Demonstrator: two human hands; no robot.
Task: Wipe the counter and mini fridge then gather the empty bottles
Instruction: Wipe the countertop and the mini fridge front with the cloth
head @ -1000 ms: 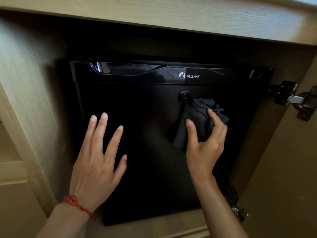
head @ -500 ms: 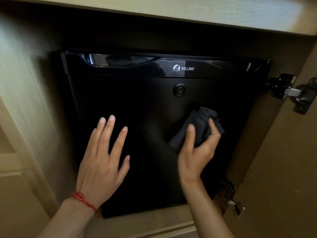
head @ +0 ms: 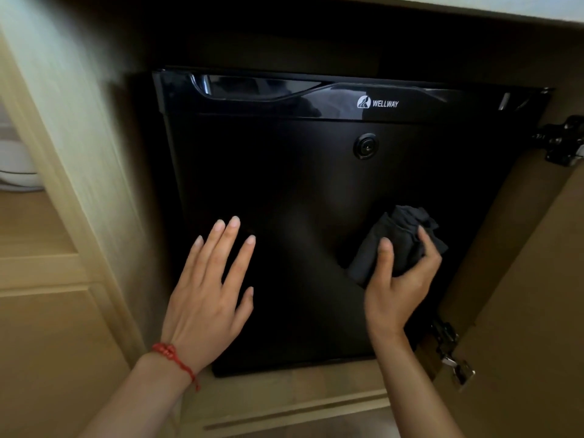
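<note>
One second has carried the cloth from beside the lock, high on the door, to the lower right of the panel; the stroke runs downward and rightward, so by my reading the upper middle of the door is already wiped and the lower part and left side remain. The counter surface and the bottles are out of view, and I cannot tell how those steps stand.

Largest is the pale wooden cabinet (head: 79, 327) that frames everything: matte, grained, with flat rectangular panels and an open door at the right hung on metal hinges (head: 559, 142). Set into its recess is the mini fridge (head: 284, 191), a black box whose closed door is smooth and faintly glossy, throwing soft reflections; a shinier curved band with a recessed handle crosses its top, and a small round lock (head: 365, 146) sits below the white brand mark.

The left hand (head: 208, 298) lies flat against the lower left of the door, fingers spread and holding nothing, seemingly bracing; a red beaded bracelet (head: 173, 358) circles its wrist. The right hand (head: 401, 279) is curled around the cloth (head: 398, 245), thumb and fingers pinching it against the door. The cloth is dark grey, soft and bunched into loose folds, limp enough to follow the flat panel.
</note>
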